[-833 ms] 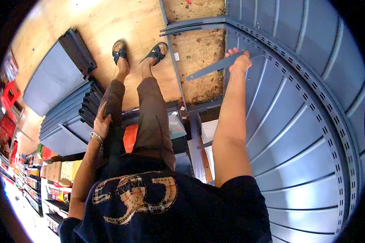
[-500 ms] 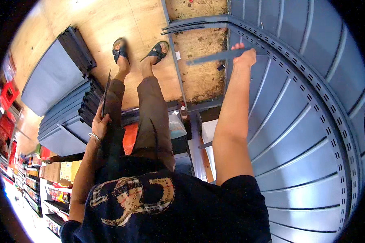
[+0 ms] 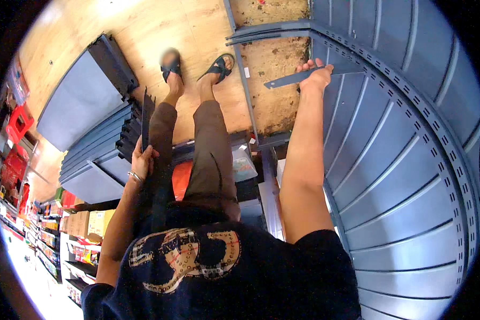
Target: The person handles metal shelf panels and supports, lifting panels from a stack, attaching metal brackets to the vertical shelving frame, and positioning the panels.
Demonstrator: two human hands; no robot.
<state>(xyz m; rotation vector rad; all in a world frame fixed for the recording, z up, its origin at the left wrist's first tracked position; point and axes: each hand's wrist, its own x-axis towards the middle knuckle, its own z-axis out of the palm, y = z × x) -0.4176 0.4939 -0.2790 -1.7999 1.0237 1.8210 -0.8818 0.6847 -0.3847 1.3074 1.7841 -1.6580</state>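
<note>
Grey strip [image 3: 285,81] in right grip [image 3: 316,79], leveller than at first

A blue-grey bracket [image 3: 286,80] at 1 o'clock and a near-black strip [image 3: 145,120] at 10 o'clock contrast with the honey-toned plywood floor [image 3: 200,32], blotched dark brown toward 1 o'clock. Slate-grey wall panels [image 3: 405,234] gleam pale at 4 o'clock, while a grey upright [image 3: 466,194] at 3 o'clock shows black dashes. A tan plaid motif [image 3: 178,256], red-lined and dark-dotted, patterns the black T-shirt [image 3: 298,282] at 7 o'clock above brown trousers [image 3: 213,146].
</note>
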